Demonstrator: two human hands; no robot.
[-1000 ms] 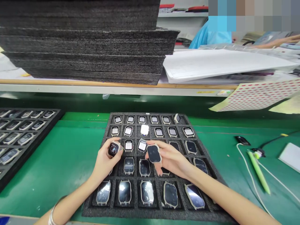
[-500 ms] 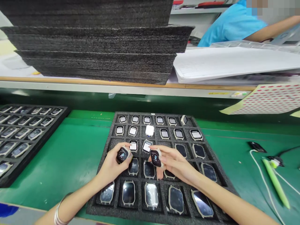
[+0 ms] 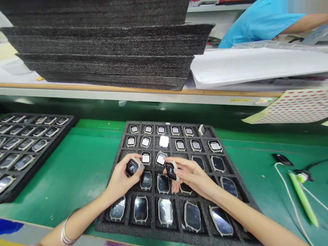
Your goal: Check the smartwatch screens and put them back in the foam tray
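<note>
My left hand (image 3: 126,175) is closed round a smartwatch (image 3: 132,166) without a strap, its dark screen lit with a small blue figure. In my right hand (image 3: 192,175) a second smartwatch (image 3: 170,171) is gripped by its edges, tilted, with a similar picture on its screen. Both hands are above a black foam tray (image 3: 143,233) whose pockets hold several watch cases. In the far rows the screens show white panels, as on one watch (image 3: 145,141); in the near rows they are dark, as on another watch (image 3: 140,209). My hands and forearms hide some pockets.
A second foam tray of watches (image 3: 25,144) lies at the left. Stacked black foam (image 3: 107,51) and papers (image 3: 251,66) rest on the shelf above. At the right are a green pen-like tool (image 3: 302,198), a black charger (image 3: 282,159) and white cables. A co-worker's blue sleeve (image 3: 258,25) shows behind.
Both hands keep their watches in nearly the same place. The left-hand watch has turned slightly. The view has shifted a little, and the co-worker's arm behind has moved.
</note>
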